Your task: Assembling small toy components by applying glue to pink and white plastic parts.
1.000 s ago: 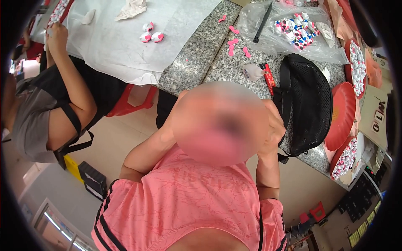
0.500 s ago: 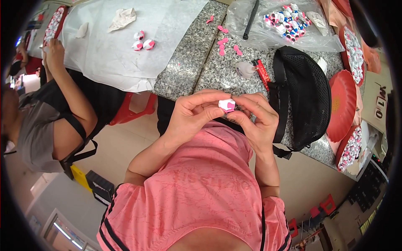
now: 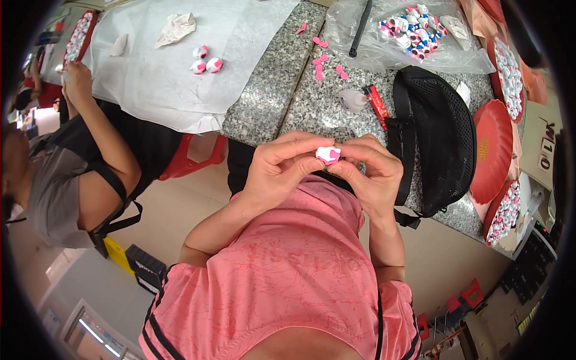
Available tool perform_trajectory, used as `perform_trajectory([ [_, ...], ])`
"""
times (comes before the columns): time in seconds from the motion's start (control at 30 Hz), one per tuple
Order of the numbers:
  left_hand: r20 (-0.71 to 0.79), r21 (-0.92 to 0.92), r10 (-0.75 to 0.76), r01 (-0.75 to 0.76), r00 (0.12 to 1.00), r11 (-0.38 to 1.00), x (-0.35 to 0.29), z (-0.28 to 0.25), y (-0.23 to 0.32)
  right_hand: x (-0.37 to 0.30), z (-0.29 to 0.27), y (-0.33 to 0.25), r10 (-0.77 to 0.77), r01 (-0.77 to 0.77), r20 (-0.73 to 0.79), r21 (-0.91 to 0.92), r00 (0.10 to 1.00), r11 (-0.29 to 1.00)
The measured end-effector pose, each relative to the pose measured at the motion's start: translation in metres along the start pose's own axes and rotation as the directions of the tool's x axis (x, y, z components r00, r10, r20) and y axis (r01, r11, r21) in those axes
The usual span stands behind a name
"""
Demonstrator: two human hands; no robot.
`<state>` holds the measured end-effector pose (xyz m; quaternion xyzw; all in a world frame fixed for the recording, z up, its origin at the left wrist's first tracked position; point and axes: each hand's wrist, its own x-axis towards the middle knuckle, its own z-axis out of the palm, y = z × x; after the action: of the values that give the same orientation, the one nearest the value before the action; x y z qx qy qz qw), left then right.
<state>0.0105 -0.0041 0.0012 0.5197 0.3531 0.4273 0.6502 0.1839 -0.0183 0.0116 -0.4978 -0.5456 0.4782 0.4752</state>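
Note:
A small white-and-pink clay-like piece [image 3: 328,155] is pinched between my two hands in front of my chest, just off the counter's near edge. My left hand [image 3: 285,162] grips its left side with thumb and index finger. On its right side, the thumb and index finger of my right hand [image 3: 371,168] close on it too. Beyond my hands, on the granite counter [image 3: 309,111], lie a red tube [image 3: 376,107] and a whitish lump [image 3: 352,101]. Several pink bow-shaped pieces [image 3: 319,66] are scattered farther back.
A black mesh bag [image 3: 441,141] lies to my right, by a red scalloped plate [image 3: 493,150]. A clear plastic bag [image 3: 348,36] at the back holds small painted figures [image 3: 414,33]. White sheeting [image 3: 162,78] with round pieces [image 3: 207,65] covers the left. A co-worker [image 3: 54,186] sits there, near a red stool [image 3: 195,157].
The small piece has turned slightly between my fingers, showing more pink along its lower side. Both my hands still hold it in nearly the same place.

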Motion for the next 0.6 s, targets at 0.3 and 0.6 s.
perform_trajectory([
  [0.3, -0.095, 0.055, 0.003, 0.003, 0.996, 0.999, -0.0010, 0.0057, 0.0025, 0.0043, 0.0002, 0.0007, -0.012, 0.013, 0.014, -0.022, 1.000, 1.000],
  [0.6, -0.141, 0.007, 0.001, 0.000, 0.990, 1.000, -0.0010, 0.0083, -0.0005, 0.0037, 0.0084, 0.0062, -0.040, 0.041, -0.023, 0.006, 0.999, 0.999],
])
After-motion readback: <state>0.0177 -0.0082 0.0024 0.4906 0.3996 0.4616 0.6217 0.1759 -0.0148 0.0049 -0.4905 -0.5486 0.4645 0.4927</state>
